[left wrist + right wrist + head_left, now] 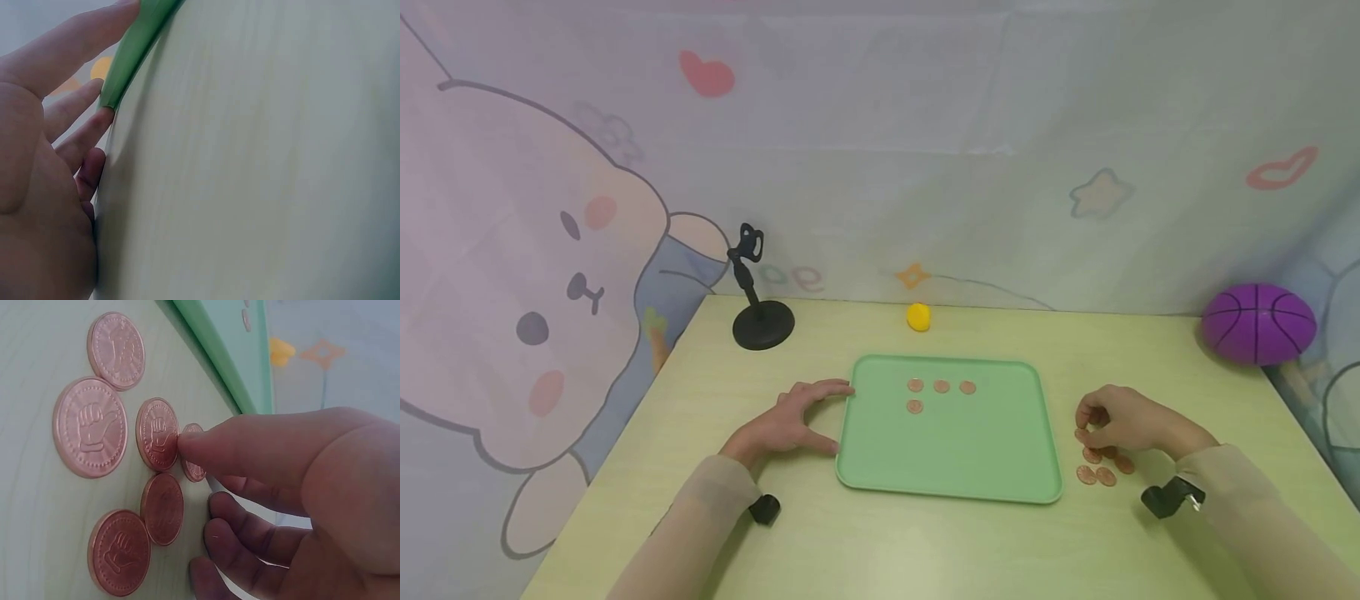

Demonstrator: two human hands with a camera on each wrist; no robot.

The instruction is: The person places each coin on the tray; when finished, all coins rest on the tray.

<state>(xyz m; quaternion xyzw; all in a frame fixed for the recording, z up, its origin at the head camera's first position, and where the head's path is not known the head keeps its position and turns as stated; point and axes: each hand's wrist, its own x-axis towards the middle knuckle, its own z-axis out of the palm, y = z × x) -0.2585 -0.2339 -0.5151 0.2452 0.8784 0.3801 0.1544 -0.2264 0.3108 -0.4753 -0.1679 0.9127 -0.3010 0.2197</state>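
My left hand (784,418) rests at the left edge of the green tray (947,467), its thumb and fingers spread and touching the rim. In the left wrist view, the tray's corner (128,59) lies by the fingers. On the tray, three copper coins (942,387) form a row, with one coin (914,407) below the leftmost. My right hand (1123,419) is over a loose group of several coins (1105,477) right of the tray. Its thumb tip touches or overlaps a small coin (195,470); the index fingertip is hidden, so a pinch cannot be confirmed.
A black stand (763,325) is at the back left of the table (880,542). A small yellow object (918,317) sits behind the tray. At the back right is a purple ball (1257,325) with black lines. A cartoon-printed cloth (887,167) hangs behind the table.
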